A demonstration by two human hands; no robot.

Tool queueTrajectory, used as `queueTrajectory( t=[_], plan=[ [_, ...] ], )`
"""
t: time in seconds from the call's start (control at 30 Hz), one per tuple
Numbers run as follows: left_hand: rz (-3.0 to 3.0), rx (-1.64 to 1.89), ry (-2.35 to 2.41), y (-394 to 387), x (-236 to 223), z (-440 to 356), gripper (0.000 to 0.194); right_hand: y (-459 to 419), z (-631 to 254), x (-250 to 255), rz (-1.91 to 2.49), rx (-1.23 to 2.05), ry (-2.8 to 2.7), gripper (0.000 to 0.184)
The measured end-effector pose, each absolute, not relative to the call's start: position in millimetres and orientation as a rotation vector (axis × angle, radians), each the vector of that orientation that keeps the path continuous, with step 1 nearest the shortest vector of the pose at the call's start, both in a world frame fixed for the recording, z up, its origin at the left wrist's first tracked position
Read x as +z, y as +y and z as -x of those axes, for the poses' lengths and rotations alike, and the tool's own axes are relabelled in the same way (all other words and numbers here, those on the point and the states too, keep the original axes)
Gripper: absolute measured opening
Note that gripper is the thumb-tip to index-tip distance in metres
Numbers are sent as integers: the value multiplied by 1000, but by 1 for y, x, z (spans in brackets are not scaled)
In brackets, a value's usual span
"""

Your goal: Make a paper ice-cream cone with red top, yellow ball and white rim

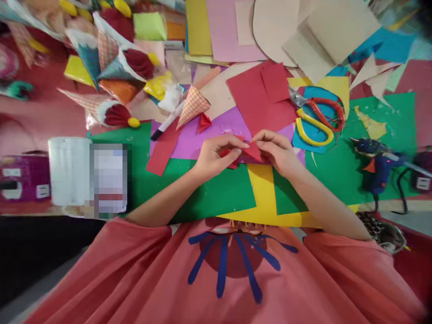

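Hands both on the red piece [253, 152], over the near edge of the purple sheet [187, 146], which is the reference for everything below. Left hand [218, 155]: thumb and fingertips pinching the piece's left end. Right hand [277, 152]: thumb and index nipping its upper right; other fingers curled, contact there can't be told. Small red fold [204, 122] on the sheet, left part. Checked cone [194, 105] and marker [168, 121] at its far left, red strip [164, 153] across its left edge. Scissors [319, 116] just right of it, glue gun [381, 168] well right.
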State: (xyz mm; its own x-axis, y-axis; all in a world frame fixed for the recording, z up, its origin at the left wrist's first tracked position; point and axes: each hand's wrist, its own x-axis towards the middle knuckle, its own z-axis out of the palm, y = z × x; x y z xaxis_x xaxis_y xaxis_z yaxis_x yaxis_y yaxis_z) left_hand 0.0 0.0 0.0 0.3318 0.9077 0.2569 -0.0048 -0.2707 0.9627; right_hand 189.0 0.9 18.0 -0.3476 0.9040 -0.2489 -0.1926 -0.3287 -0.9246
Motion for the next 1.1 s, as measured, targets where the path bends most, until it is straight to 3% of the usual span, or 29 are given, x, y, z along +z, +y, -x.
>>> queueTrajectory(
  t=[0.23,0.57,1.1],
  plan=[
    [-1653,1084,914,-3,0,2,18,-1,-187,22,1149,1719,-1186,28],
    [-1374,898,1033,-1,11,-3,48,-2,-189,24,1180,1523,-1295,36],
    [-1631,804,1046,-1,11,-3,43,-4,-189,20,1164,1368,-1464,27]
  ],
)
